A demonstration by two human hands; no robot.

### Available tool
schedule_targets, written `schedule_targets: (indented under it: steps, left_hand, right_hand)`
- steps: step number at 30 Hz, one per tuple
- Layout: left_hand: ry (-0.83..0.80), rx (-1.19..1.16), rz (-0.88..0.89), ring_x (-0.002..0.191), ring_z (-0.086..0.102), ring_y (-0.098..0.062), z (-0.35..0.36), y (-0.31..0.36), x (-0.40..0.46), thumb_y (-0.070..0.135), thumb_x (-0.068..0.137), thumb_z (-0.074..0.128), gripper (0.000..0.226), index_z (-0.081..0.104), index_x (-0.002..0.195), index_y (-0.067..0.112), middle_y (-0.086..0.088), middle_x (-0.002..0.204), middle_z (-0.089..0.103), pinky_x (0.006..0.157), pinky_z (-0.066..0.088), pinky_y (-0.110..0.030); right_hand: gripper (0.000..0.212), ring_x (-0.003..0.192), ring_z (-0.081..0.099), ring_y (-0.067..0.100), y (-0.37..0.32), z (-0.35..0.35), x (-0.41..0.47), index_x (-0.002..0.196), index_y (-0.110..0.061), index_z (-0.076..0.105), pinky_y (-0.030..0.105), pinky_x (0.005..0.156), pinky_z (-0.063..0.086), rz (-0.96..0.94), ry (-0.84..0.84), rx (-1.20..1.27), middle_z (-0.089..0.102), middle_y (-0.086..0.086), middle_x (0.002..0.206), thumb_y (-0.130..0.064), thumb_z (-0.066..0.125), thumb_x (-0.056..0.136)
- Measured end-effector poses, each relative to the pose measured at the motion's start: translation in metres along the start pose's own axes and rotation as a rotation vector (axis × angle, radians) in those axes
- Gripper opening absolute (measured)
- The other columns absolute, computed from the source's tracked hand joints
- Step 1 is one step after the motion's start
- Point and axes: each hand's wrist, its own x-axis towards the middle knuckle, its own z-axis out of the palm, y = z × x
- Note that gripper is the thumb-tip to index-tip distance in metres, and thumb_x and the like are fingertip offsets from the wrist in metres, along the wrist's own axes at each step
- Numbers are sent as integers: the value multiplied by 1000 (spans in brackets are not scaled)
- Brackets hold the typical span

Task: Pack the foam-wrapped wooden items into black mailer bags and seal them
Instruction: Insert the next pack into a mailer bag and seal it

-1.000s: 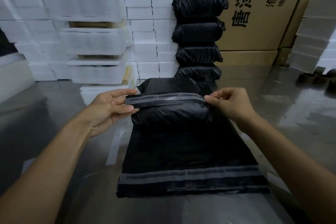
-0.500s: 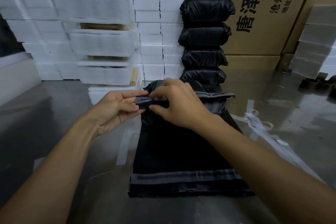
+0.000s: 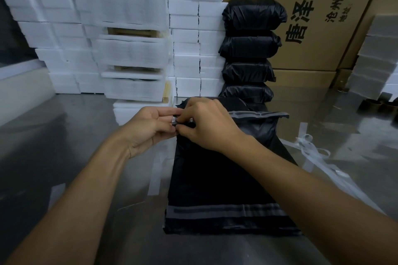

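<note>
My right hand point(image 3: 206, 123) sits just above centre, its fingertips pinched on the left end of the grey strip point(image 3: 258, 113) that runs along the mouth of the filled bag point(image 3: 265, 133); I read it as picking at the peel-off liner there, though the pinch point itself is half hidden. My left hand point(image 3: 150, 128) meets it from nine o'clock, fingers curled and gripping that same corner of the flap to hold it steady. The filled bag bulges toward three o'clock from my hands, its strip lying flat across the top, and it rests on the far end of a stack of flat bags point(image 3: 215, 189) that stretches down to six o'clock, where another grey strip shows. Loose white liner strips point(image 3: 312, 153) lie on the metal table point(image 3: 53, 135) at about four o'clock, and one more at seven o'clock. At twelve to one o'clock four sealed bags point(image 3: 252, 49) stand piled against a cardboard box point(image 3: 323, 17); foam-wrapped items point(image 3: 129, 49) are stacked at eleven o'clock. The step in hand, as I judge it, is sealing: the item is already inside. Next I need to lift the liner's end cleanly, draw it rightward along the strip, then fold the flap and press it down evenly.
</note>
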Motion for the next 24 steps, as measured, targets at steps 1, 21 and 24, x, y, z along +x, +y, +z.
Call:
schedule_targets:
  steps: [1, 21, 24]
  left_hand:
    - [4, 6, 0, 99, 71, -19, 1, 0, 0, -26, 84, 42, 49, 64, 118, 3, -14, 108, 73, 87, 57, -26]
    - [59, -31, -1, 101, 71, -25, 6, -1, 0, -30, 80, 41, 53, 65, 115, 2, -19, 106, 73, 81, 59, -26]
    - [54, -34, 4, 101, 71, -24, 5, -1, 0, -29, 80, 42, 52, 64, 116, 1, -18, 106, 73, 78, 58, -24]
  right_hand:
    - [19, 88, 60, 22, 0, 0, 0, 93, -24, 79, 35, 79, 43, 3, 0, -1, 65, 1, 96, -33, 64, 88]
    - [20, 50, 56, 4, 33, -29, -10, 94, -16, 59, 18, 54, 45, 437, 270, 844, 61, -3, 65, -1, 45, 95]
    - [31, 66, 52, 0, 55, -42, -25, 109, -18, 68, 15, 64, 40, 292, 169, 292, 53, -6, 83, -3, 54, 86]
